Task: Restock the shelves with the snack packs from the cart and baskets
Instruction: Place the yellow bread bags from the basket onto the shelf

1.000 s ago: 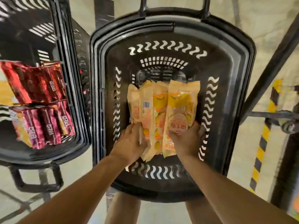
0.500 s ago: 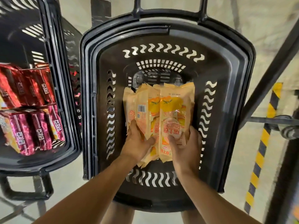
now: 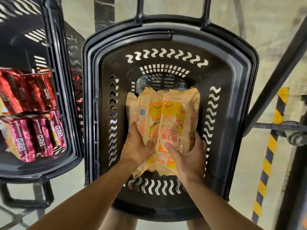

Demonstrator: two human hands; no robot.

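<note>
Pretty early in the restock by the look of it, no shelf is even in view, so nothing here shows any pack actually put up yet. The big black basket (image 3: 93,113) in the middle only has the one bunch of orange snack packs (image 3: 166,120) left in it, standing bunched together down at the bottom, and both hands are on them. The second basket (image 3: 73,146) off to the left is touching or just beside the first and has two rows of red packs (image 3: 31,117) stacked in it, so that's all still to go. Room-wise, the middle basket is deep with tall walls all round, so I'd guess straight up is the only way out, and the handle bars (image 3: 171,12) at the far rim are worth missing. A dark slanted frame bar (image 3: 275,77) and a yellow-black striped post (image 3: 272,141) crowd the right side, so that way looks tighter. Left hand (image 3: 136,150) is curled around the lower edge of the left packs, fingers tucked behind. Right hand (image 3: 189,156) is clamped on the right packs, thumb across the front. The film looks slippery, so a loose one could slide out.
</note>
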